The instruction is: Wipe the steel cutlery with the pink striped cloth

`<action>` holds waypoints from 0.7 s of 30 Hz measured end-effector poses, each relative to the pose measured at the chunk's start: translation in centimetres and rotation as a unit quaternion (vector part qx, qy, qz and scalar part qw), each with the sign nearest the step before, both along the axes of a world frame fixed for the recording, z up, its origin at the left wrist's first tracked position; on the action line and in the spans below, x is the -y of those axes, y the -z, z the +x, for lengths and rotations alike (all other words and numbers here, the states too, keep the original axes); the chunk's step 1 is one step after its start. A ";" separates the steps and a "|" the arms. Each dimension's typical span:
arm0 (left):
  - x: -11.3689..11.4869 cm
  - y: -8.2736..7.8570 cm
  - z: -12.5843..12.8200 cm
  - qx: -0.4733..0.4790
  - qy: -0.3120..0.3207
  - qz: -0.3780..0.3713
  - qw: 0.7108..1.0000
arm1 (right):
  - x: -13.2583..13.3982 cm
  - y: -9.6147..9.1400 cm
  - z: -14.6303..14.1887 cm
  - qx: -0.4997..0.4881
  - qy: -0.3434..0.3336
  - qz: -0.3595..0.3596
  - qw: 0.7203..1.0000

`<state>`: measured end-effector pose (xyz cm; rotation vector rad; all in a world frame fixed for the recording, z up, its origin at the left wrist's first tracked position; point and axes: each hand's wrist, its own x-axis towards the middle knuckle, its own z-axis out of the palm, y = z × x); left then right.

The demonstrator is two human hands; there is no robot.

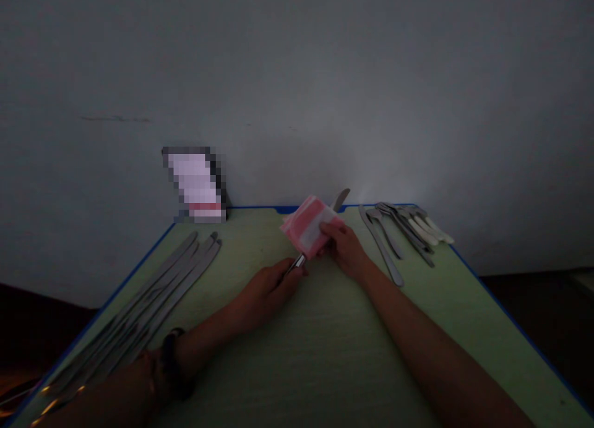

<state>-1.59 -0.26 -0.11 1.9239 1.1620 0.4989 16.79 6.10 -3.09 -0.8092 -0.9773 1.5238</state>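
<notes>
My left hand (pixel 266 292) is closed around the metal handle of a table knife (pixel 297 264), low over the green table top (pixel 325 360). The knife's blade is mostly wrapped in a folded pink and white paper napkin (pixel 309 227), and only its rounded tip sticks out beyond the far side. My right hand (pixel 342 248) pinches the napkin around the blade, with its fingers on the napkin's near edge.
A long row of steel table knives (pixel 153 298) lies along the table's left side. A bunch of spoons and forks (pixel 403 230) lies at the far right. A pixelated upright card (pixel 195 187) stands against the grey wall (pixel 297 88) behind the table's far edge.
</notes>
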 end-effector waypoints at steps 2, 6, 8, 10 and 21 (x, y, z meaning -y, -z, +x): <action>0.0 0.0 0.1 0.020 -0.011 -0.015 1.000 | 0.1 -0.1 0.1 0.011 -0.009 0.015 1.000; 0.1 -0.1 0.3 0.025 -0.014 -0.030 0.999 | 0.3 -0.2 0.2 0.032 -0.025 0.030 0.999; 0.1 -0.1 0.3 0.015 -0.013 -0.026 0.999 | 0.3 -0.2 0.3 0.056 -0.027 0.035 0.997; 0.2 -0.2 0.3 0.001 -0.007 -0.017 1.000 | 0.4 -0.2 0.3 0.083 -0.023 0.040 0.995; 0.2 -0.5 0.4 -0.035 0.011 0.005 0.999 | 0.6 -0.6 0.5 0.159 -0.025 0.062 0.985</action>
